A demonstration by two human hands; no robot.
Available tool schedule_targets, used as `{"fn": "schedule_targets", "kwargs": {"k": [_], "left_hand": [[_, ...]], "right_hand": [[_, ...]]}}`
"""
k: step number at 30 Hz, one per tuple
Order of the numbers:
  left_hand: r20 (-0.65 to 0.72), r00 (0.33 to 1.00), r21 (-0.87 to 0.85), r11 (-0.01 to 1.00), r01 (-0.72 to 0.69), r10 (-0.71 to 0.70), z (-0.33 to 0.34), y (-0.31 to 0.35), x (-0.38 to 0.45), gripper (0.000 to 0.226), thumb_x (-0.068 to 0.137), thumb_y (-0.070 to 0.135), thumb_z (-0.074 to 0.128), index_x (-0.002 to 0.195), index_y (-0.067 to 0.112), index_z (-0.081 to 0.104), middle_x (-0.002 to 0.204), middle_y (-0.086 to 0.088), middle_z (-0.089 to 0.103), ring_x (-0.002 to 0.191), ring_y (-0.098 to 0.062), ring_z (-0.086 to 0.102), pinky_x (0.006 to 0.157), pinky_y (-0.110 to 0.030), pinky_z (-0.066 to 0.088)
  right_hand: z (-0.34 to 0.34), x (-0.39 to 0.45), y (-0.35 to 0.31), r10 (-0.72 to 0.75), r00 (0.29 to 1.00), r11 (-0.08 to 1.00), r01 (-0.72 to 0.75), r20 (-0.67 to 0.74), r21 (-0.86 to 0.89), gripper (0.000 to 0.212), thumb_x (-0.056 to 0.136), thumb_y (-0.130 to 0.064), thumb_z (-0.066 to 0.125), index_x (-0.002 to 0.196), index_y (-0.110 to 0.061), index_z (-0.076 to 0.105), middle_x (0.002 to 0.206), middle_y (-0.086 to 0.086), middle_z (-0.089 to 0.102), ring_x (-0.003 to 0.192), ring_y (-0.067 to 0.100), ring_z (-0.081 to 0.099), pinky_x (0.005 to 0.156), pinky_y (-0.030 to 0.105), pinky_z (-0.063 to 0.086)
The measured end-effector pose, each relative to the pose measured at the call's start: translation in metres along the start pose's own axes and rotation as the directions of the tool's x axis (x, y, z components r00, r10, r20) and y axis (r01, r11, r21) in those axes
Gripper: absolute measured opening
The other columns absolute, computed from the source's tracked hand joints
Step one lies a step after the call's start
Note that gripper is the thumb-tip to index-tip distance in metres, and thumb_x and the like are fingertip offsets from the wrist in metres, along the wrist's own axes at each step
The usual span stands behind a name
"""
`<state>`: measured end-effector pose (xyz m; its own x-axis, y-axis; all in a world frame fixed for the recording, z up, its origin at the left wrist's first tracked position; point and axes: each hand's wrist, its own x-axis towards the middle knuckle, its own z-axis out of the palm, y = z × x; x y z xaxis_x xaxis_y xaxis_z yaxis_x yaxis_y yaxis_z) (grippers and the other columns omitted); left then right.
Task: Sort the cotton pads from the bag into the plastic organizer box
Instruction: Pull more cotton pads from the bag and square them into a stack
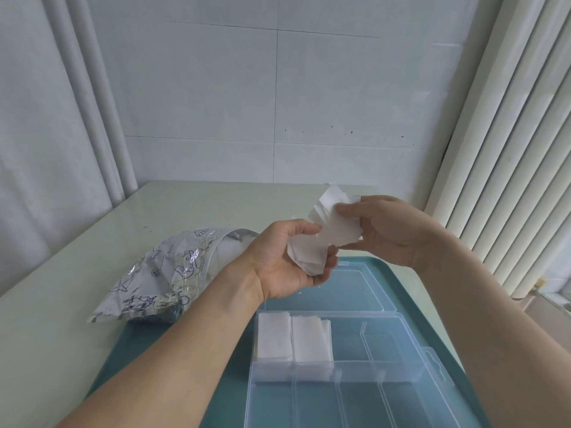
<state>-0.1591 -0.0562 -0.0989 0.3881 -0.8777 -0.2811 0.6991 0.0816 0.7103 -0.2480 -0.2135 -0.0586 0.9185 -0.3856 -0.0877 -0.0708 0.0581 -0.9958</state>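
Both forearms reach in from the near edge and meet above the far end of the box point(340, 378), the hands raised clear of the table point(92, 242). The left hand point(287, 257) is turned palm up, fingers curled loosely round the lower part of a bunch of pads point(324, 239), which rests in its palm. The right hand point(386, 227) comes from the right with its back toward the camera, thumb and fingers pinching the upper part of the same bunch, whose top corners stick up past the fingertips. The clear box lies open on a teal tray point(411, 291), its lid point(355, 288) folded back on the far side. Two neat stacks point(293, 339) of pads fill the far left compartments, side by side and touching; the other compartments visible hold nothing. The bag point(173, 273), silvery with printed cartoon outlines, lies to the left of the hands, partly on the table and partly over the tray's far left corner, its mouth open toward the left hand.
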Motion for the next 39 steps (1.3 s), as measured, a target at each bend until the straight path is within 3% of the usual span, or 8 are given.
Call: {"fn": "schedule_targets", "kwargs": {"k": [7,12,15,20,28,32,36,39], "left_hand": [[0.001,0.997,0.003,0.997,0.082,-0.082,-0.004,-0.002,0.003,0.031,0.081,0.011,0.064,0.110,0.003,0.058,0.087,-0.012,0.057,0.071,-0.020,0.053,0.067,-0.035,0.053],[0.005,0.997,0.191,0.979,0.076,-0.079,-0.007,-0.003,0.004,0.028,0.080,0.015,0.069,0.099,0.011,0.048,0.085,-0.014,0.059,0.080,-0.031,0.065,0.086,-0.048,0.052],[0.078,0.991,0.245,0.966,0.084,-0.106,-0.005,-0.004,0.001,0.021,0.083,0.012,0.066,0.096,0.011,0.050,0.081,-0.013,0.056,0.076,-0.030,0.063,0.083,-0.047,0.053],[0.181,0.973,0.340,0.937,0.077,-0.146,-0.003,-0.004,-0.003,0.019,0.083,0.000,0.054,0.101,0.001,0.056,0.085,-0.015,0.056,0.079,-0.033,0.065,0.079,-0.047,0.056],[0.124,0.985,0.230,0.969,0.092,-0.123,-0.002,0.000,-0.008,0.029,0.082,-0.002,0.063,0.111,-0.003,0.060,0.096,-0.018,0.055,0.082,-0.038,0.069,0.058,-0.035,0.060],[0.160,0.974,0.306,0.946,0.104,-0.158,-0.002,0.000,-0.009,0.033,0.078,0.009,0.065,0.110,0.002,0.056,0.088,-0.013,0.055,0.070,-0.025,0.060,0.049,-0.026,0.050],[0.162,0.976,0.296,0.951,0.094,-0.146,-0.004,0.000,-0.006,0.019,0.079,0.010,0.065,0.096,0.009,0.056,0.080,-0.010,0.052,0.066,-0.021,0.053,0.052,-0.025,0.045],[0.143,0.986,0.216,0.975,0.051,-0.084,-0.007,-0.001,-0.002,0.020,0.078,0.004,0.064,0.096,0.009,0.059,0.085,-0.013,0.054,0.070,-0.026,0.058,0.061,-0.032,0.053]], "right_hand": [[-0.001,0.000,-0.002,-0.002,1.000,0.999,0.002,0.001,-0.032,0.029,0.099,-0.008,0.053,0.123,0.005,0.063,0.124,0.022,0.068,0.108,0.036,0.068,0.097,0.051,0.051],[-0.003,0.003,-0.001,-0.033,0.999,0.999,0.033,0.006,0.012,0.029,0.099,-0.008,0.055,0.123,0.004,0.062,0.124,0.024,0.067,0.114,0.038,0.066,0.090,0.046,0.053],[-0.005,0.001,0.001,-0.048,0.994,0.994,0.057,0.100,-0.094,0.027,0.099,-0.010,0.054,0.118,0.006,0.064,0.107,0.020,0.068,0.098,0.033,0.063,0.087,0.043,0.049],[-0.007,-0.005,0.004,0.047,0.931,0.987,0.013,0.362,-0.161,0.037,0.096,-0.022,0.051,0.116,0.006,0.063,0.115,0.032,0.058,0.102,0.036,0.052,0.093,0.049,0.037],[-0.010,-0.004,0.001,0.063,0.958,0.978,-0.004,0.279,-0.210,0.028,0.092,-0.019,0.055,0.111,-0.001,0.066,0.102,0.019,0.065,0.093,0.034,0.061,0.091,0.050,0.044],[-0.013,-0.005,0.001,0.106,0.959,0.980,-0.055,0.262,-0.193,0.034,0.098,-0.021,0.050,0.117,0.003,0.064,0.112,0.027,0.064,0.102,0.041,0.058,0.111,0.066,0.034],[-0.016,0.001,0.004,0.079,0.983,0.995,-0.067,0.167,-0.077,0.033,0.104,-0.019,0.046,0.124,0.000,0.063,0.131,0.026,0.062,0.125,0.045,0.057,0.110,0.067,0.037],[-0.014,-0.001,0.001,0.054,0.977,0.998,-0.059,0.207,0.016,0.033,0.105,-0.017,0.042,0.123,0.002,0.062,0.130,0.025,0.063,0.123,0.043,0.059,0.109,0.056,0.043]]}}
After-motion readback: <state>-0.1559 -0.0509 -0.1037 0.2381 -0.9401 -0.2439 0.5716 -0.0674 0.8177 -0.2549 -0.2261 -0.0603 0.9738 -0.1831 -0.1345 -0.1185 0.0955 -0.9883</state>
